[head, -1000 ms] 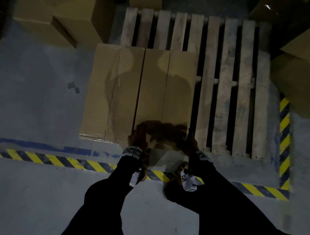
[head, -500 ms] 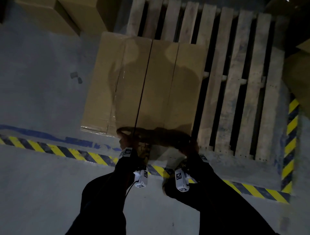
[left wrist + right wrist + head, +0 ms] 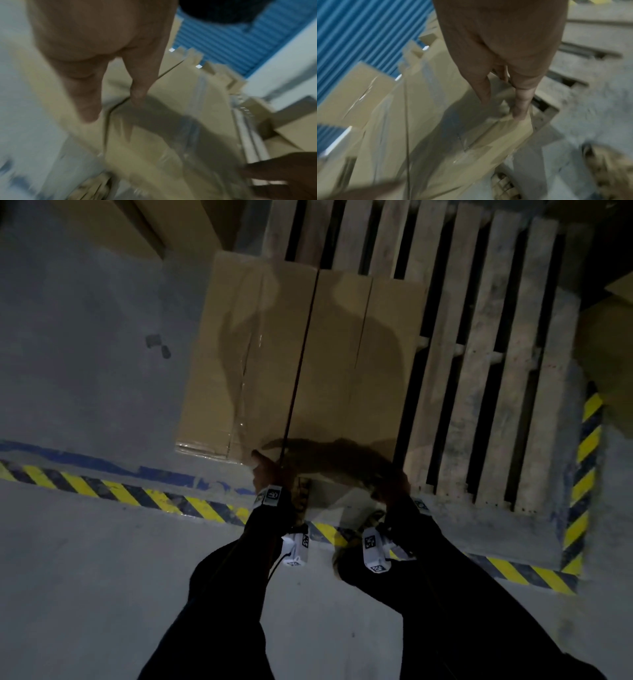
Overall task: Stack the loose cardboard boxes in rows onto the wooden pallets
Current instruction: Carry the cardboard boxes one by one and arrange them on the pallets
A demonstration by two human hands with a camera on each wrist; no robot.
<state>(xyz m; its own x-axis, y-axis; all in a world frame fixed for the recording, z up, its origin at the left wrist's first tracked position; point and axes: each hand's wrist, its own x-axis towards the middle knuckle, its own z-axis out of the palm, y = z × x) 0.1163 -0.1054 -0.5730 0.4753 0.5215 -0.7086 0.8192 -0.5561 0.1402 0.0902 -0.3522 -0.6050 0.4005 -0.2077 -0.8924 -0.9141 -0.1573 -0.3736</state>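
Two long cardboard boxes lie side by side on the left part of the wooden pallet. The left box is taped along its top. The right box sits tight against it, its near end sticking out past the pallet's front. Both my hands are at that near end. My left hand touches the top by the seam between the boxes, fingers straight. My right hand rests extended fingers on the box's near right corner.
More cardboard boxes stand at the far left and the right. Yellow-black hazard tape marks the concrete floor around the pallet. The pallet's right half is bare slats. A blue corrugated wall lies beyond.
My hands have moved from the sides of the right box's near end to its near edge and top. The view has shifted forward and closer over the boxes.
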